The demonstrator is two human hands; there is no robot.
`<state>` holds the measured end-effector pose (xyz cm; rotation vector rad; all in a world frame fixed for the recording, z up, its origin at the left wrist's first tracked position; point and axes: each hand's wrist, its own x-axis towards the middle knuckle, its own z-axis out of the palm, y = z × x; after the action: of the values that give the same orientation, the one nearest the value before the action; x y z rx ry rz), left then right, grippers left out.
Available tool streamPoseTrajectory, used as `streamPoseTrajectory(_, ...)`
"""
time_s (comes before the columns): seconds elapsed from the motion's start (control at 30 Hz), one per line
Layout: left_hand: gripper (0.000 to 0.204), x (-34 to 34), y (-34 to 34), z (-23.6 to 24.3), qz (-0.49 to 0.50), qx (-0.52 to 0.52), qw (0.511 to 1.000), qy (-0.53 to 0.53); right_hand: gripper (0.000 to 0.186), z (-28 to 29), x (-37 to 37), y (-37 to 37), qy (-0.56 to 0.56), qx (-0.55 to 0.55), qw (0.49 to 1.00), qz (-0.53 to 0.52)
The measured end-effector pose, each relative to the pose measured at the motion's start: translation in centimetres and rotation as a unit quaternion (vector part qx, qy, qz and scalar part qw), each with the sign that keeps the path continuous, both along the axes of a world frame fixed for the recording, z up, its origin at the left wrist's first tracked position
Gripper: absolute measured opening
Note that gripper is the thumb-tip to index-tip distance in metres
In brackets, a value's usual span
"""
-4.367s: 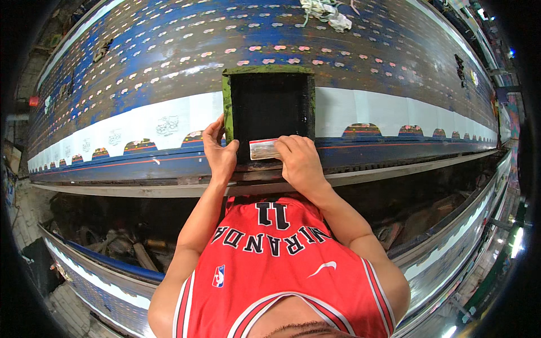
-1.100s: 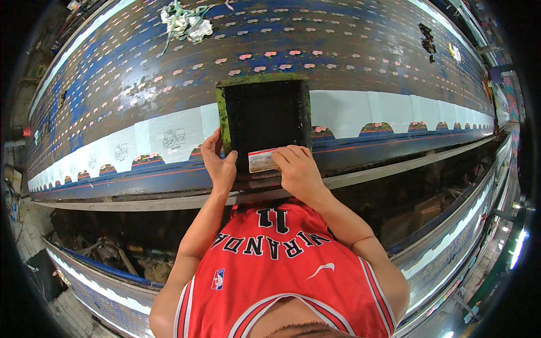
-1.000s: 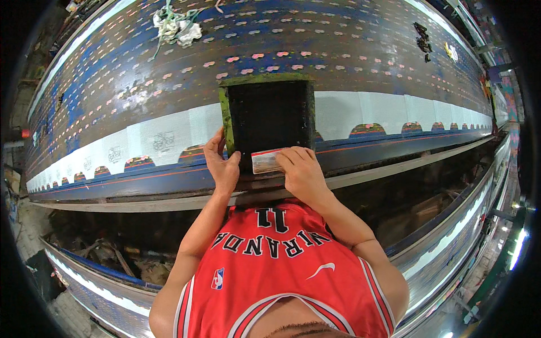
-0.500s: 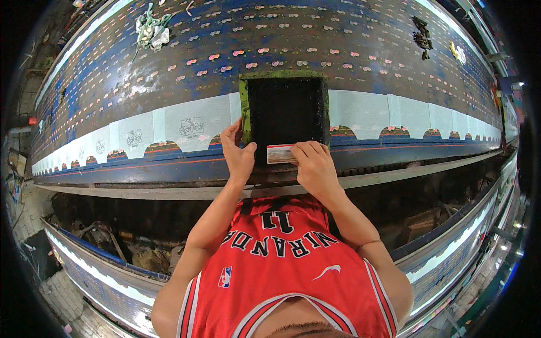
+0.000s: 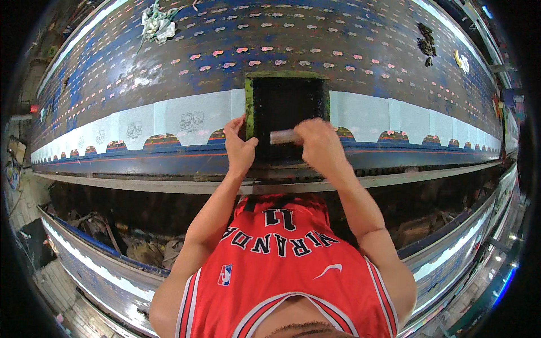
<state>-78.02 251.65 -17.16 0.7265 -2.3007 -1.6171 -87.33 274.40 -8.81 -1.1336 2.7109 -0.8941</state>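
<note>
Green-edged black rectangular frame point(image 5: 288, 101) lies flat on long dark-blue/brown patterned table point(image 5: 135, 84), btwn pale-blue sheet pieces point(image 5: 363, 112) L & R. L hand point(image 5: 240, 151) pinches frame's near-L rim, fingers outside, thumb inside. R hand point(image 5: 321, 145), blurred, fingers closed on flat pale strip-like blade point(image 5: 284, 137), held over frame's near half; contact w/ black surface: can't tell.

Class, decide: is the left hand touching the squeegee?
Apart. The head view shows it: the dark screen is visible between the left hand and the left end of the squeegee, which the right hand holds.
</note>
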Motion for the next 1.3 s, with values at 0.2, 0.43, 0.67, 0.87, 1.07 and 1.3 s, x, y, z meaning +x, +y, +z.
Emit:
streamPoseTrajectory(0.2,0.07,0.0,0.1,-0.1,-0.004,0.019,0.999,0.041,0.024,-2.2,-7.4,-3.9,0.067,-0.037,0.995,-0.062)
streamPoseTrajectory(0.43,0.069,0.0,0.0,0.5,0.01,0.016,1.0,0.019,0.036,-3.4,3.6,-0.2,0.06,-0.024,0.996,-0.058)
streamPoseTrajectory(0.67,0.067,0.1,0.8,-0.9,0.012,0.051,0.996,0.079,0.029,-2.6,6.2,2.0,0.061,-0.037,0.996,-0.046)
streamPoseTrajectory(0.87,0.071,-1.1,6.8,0.1,0.004,0.073,0.986,0.149,0.034,-1.6,4.5,7.8,0.06,-0.04,0.996,-0.051)
streamPoseTrajectory(1.07,0.069,-4.0,16.0,-1.1,-0.01,0.082,0.984,0.157,0.029,-1.8,1.8,16.6,0.071,-0.027,0.995,-0.072)
streamPoseTrajectory(1.3,0.068,-6.7,24.0,-1.9,0.002,0.066,0.99,0.126,0.029,-2.8,-0.6,24.0,0.05,-0.018,0.996,-0.07)
